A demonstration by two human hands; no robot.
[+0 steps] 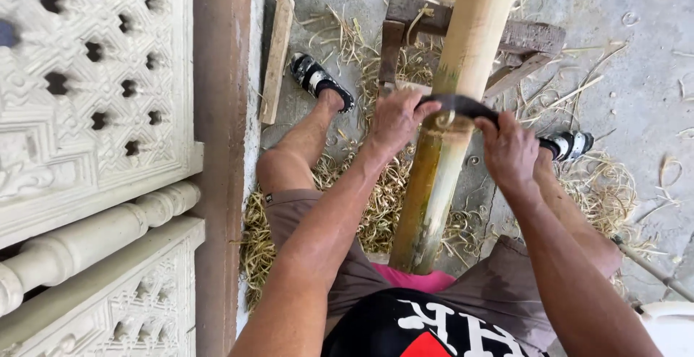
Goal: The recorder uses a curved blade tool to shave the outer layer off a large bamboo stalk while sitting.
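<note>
A thick bamboo pole point(463, 68) runs from between my knees up and away, resting on a rough wooden stand point(531, 35). Its far part is pale and scraped, its near part point(423, 198) still green-yellow. A curved dark blade point(459, 104) lies across the pole where the two colours meet. My left hand point(394, 118) grips the blade's left end and my right hand point(510, 151) grips its right end. Both hands are closed around the tool, one on each side of the pole.
A white carved concrete railing point(94, 147) and a reddish post point(220, 147) stand at the left. A wooden slat point(277, 57) leans by the post. Bamboo shavings point(376, 212) cover the concrete floor around my sandalled feet point(318, 79). A thin rod point(650, 267) lies at the right.
</note>
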